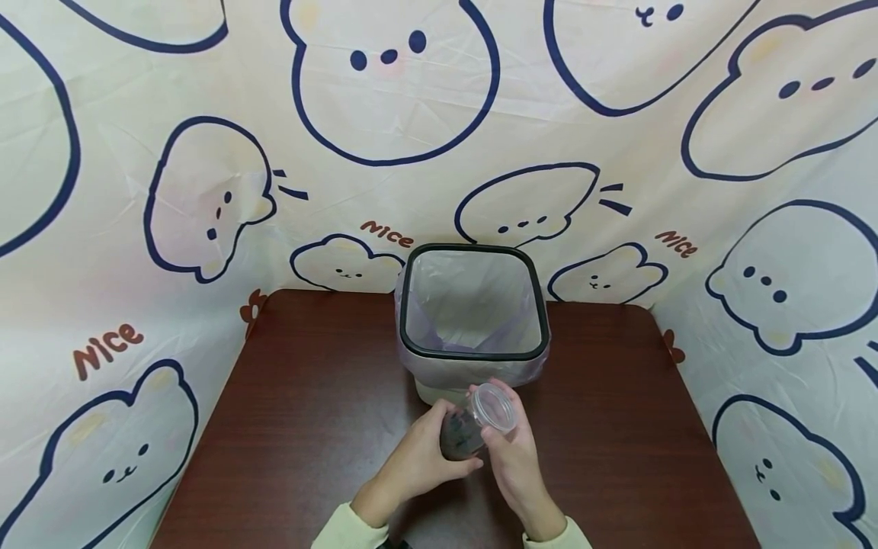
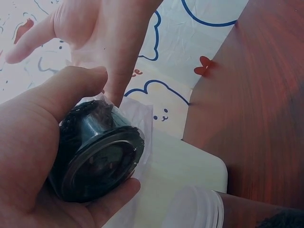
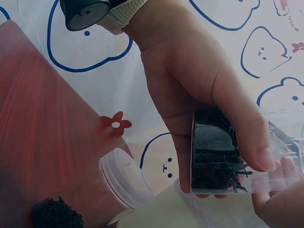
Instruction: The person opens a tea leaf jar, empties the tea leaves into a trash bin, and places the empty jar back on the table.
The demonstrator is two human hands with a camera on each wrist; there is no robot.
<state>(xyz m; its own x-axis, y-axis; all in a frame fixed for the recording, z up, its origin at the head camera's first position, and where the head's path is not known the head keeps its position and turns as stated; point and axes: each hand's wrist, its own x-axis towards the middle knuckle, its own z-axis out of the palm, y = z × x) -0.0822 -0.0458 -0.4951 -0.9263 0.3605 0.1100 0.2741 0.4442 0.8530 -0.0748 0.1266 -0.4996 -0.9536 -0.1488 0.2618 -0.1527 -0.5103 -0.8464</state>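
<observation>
A clear jar (image 1: 461, 435) with dark dried shreds in its base is tilted in front of the bin. My left hand (image 1: 418, 457) grips its body, thumb on one side and fingers around the other. In the left wrist view the dark base of the jar (image 2: 102, 161) faces the camera. My right hand (image 1: 514, 450) holds the lid end (image 1: 494, 408), fingers behind it and thumb at the rim. A second lidded jar (image 3: 124, 178) with dark shreds appears low in both wrist views; the head view does not show it.
A square bin (image 1: 475, 356) with a dark rim and a pale plastic liner stands at the back of the table, just beyond my hands. The brown table (image 1: 315, 396) is bounded by printed cloth walls (image 1: 391, 114) behind and at both sides.
</observation>
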